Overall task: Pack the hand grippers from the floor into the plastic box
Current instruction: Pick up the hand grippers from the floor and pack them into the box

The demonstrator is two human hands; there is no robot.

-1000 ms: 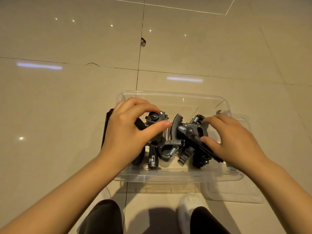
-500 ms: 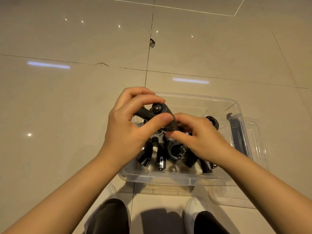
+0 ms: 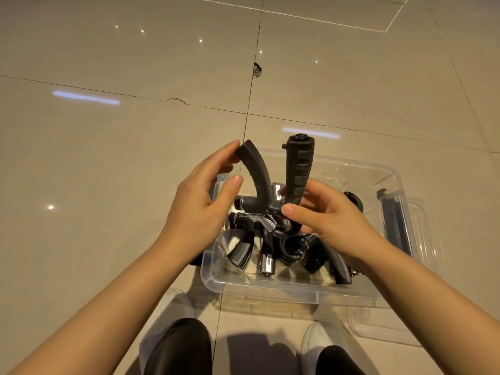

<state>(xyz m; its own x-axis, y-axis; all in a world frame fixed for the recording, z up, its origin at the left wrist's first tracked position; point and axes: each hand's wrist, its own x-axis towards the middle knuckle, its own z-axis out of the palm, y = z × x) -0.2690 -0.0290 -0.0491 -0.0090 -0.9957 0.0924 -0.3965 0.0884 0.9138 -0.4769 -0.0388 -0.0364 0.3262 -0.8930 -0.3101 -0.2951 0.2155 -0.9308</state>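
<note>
A black hand gripper point(image 3: 295, 174) with two handles and a metal spring is held upright above the clear plastic box point(image 3: 270, 289). My right hand point(image 3: 330, 220) pinches the base of its ribbed right handle. My left hand point(image 3: 200, 201) touches the tip of the curved left handle with its fingertips, thumb apart from it. Several more black hand grippers point(image 3: 273, 250) lie piled inside the box beneath.
The box stands on beige floor tiles point(image 3: 108, 158). Its clear lid point(image 3: 422, 266) lies under and to the right of it. My knees and white shoes point(image 3: 319, 336) are just in front of the box. A small chip point(image 3: 256, 70) marks a tile joint farther away.
Both hands have lifted one hand gripper out of the pile and turned it handles-up above the box. My left hand has loosened to a fingertip touch on one handle.
</note>
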